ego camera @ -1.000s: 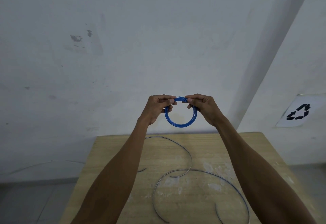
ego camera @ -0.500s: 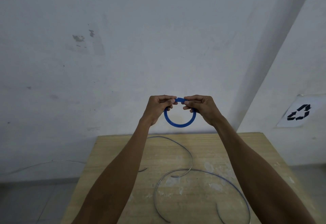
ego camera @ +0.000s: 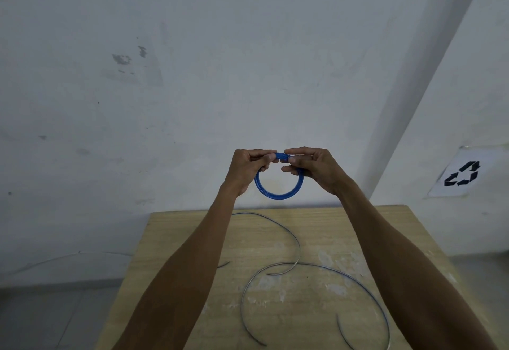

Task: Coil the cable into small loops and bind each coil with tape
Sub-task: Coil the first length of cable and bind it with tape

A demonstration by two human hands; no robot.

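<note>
Both hands raised in front of the wall (ego camera: 192,101), well above the desk (ego camera: 344,228). Left hand (ego camera: 249,170) closed on the top-left of a blue tape roll (ego camera: 278,195), thumb and forefinger pinched at the roll's upper edge. Right hand (ego camera: 316,169) closed on the top-right of the same roll, fingertips (ego camera: 292,160) meeting the left hand's at the crown of the ring, further fingers curled behind its right side. Roll held upright, open centre facing the camera, lower arc hanging free between the two wrists. Cannot tell whether a tape end is lifted; too small and covered by the fingers.

Down on the desk, grey cable (ego camera: 300,250) lying loose, not coiled: one long strand curving from the far-left edge toward the middle, a wide open arc sweeping from centre to the near-right corner, short ends near the front. Part of the strand hidden behind the left forearm. Cable well apart from both hands, touched by neither.

Off to the right, a paper sign (ego camera: 462,174) with a black recycling symbol fixed to the wall. Pale scuffs on the desk top near the middle
</note>
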